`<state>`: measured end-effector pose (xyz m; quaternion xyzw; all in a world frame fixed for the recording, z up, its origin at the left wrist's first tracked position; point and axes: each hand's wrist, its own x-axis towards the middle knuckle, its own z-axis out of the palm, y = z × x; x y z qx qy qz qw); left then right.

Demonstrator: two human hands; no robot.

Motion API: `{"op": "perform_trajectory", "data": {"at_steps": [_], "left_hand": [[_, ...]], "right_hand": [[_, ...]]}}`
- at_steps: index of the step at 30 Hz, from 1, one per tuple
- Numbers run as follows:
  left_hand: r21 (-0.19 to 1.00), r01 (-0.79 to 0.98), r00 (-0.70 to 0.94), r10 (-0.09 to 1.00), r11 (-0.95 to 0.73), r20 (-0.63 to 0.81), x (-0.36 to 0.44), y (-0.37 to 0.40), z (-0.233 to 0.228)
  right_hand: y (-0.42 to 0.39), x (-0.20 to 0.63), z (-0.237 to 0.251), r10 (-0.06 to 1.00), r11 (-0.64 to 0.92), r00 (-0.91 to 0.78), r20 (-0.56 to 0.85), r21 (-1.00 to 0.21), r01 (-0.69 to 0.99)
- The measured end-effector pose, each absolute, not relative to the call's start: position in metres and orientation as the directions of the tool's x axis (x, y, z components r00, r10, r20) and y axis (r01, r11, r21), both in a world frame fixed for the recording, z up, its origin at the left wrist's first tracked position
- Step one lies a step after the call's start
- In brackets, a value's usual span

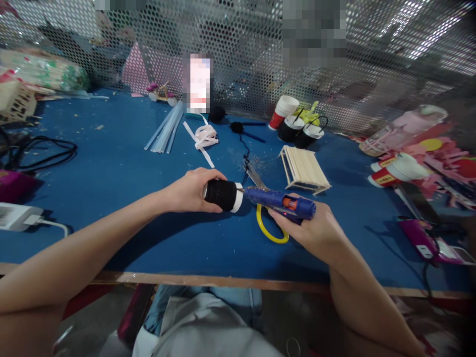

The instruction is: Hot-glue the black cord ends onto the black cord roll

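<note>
My left hand (195, 191) is closed around a paper cup (222, 195) wrapped in black yarn, tipped on its side with a white band showing at its right end. In my right hand (316, 230) is a blue glue gun (273, 199), its nozzle touching or very near that white band. An orange part and a small red light show on the gun's body. Under the gun lies a pair of scissors (272, 237) with yellow handles, partly hidden. Black yarn (245, 148) trails from a small ball behind the cup.
Glue sticks (165, 130) and a white ribbon (206, 136) lie behind my left hand. A small wooden stick table (305, 169) stands right of the scissors, with black-wrapped cups (291, 130) behind it. Stacked paper cups (399, 169) and a purple power strip (427, 242) sit at right. Perforated metal mesh (238, 59) closes the back.
</note>
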<state>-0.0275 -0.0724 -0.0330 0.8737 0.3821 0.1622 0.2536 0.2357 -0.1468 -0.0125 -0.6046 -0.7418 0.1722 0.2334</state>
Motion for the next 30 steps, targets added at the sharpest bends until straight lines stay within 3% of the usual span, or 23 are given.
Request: {"op": "perform_trajectory", "data": {"at_steps": [30], "left_hand": [[0.517, 0.565, 0.696, 0.708, -0.642, 0.118, -0.0279, -0.0777, -0.0301]], "right_hand": [[-0.1429, 0.2332, -0.011, 0.979, 0.199, -0.141, 0.145, -0.551, 0.81]]}}
